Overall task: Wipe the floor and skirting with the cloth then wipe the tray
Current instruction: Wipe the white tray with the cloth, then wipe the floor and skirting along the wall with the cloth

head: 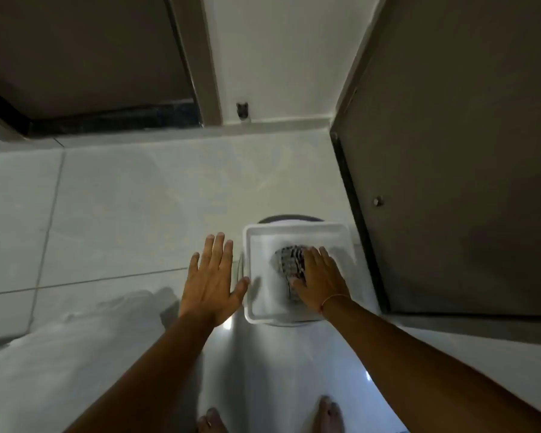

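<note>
The white tray (297, 270) sits on a round stand over the tiled floor (122, 214). The right hand (320, 281), fingers flat and together, presses a checked cloth (288, 260) (crumpled) near the tray's centre. The left hand (211, 281), fingers spread, touches the tray's left edge.

Head view, steeply down, close

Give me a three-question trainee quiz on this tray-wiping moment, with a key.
1. True or false: the right hand presses the cloth inside the tray.
2. Where is the left hand? A) flat beside the tray's edge B) gripping the cloth C) on the door
3. Fill in: the tray rests on a round ____ object whose type is unclear.

Key: 1 true; 2 A; 3 white
</note>
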